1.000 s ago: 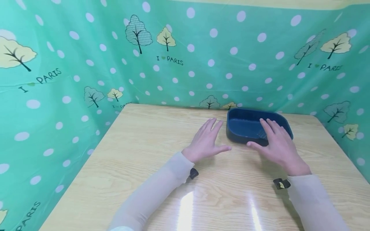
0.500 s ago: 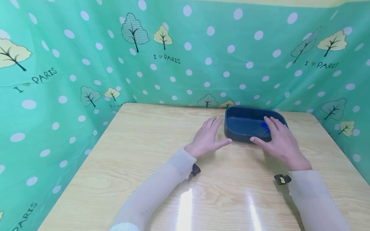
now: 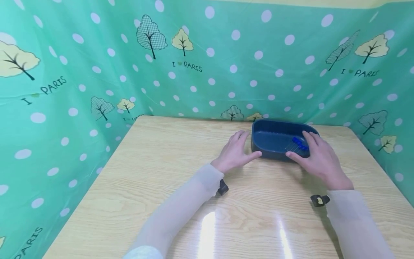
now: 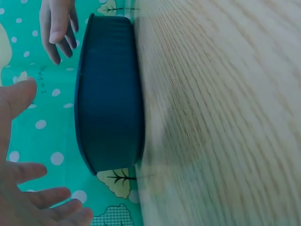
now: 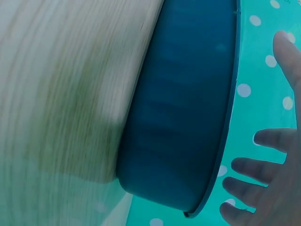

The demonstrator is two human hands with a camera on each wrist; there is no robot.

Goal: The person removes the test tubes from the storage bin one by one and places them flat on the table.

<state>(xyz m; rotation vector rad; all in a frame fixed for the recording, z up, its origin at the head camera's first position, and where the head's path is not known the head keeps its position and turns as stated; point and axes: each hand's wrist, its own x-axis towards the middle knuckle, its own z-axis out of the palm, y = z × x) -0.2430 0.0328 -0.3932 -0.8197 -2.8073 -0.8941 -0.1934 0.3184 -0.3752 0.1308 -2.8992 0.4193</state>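
Observation:
A dark blue, round-cornered box (image 3: 271, 154) stands on the wooden table near its back edge. Inside, toward the right end, lie several thin pieces with bright blue ends (image 3: 300, 144); their kind is too small to make out. My left hand (image 3: 233, 151) hovers beside the box's left end, thumb spread toward the front wall, holding nothing. Over the right end hangs my right hand (image 3: 321, 158), fingers spread and hiding part of the rim. Both wrist views show the box's outer wall (image 4: 110, 94) with the fingers a little apart from it.
The light wooden table (image 3: 155, 154) spreads in front and to the left of the box. A green dotted curtain (image 3: 207, 64) with printed trees hangs right behind the table's back edge and along both sides. Each wrist wears a small black device (image 3: 222, 187).
Both hands have shifted slightly to the right, the left one closer to the box. The blue-ended pieces, hidden behind the right hand at first, have come into view. The box stays on the table.

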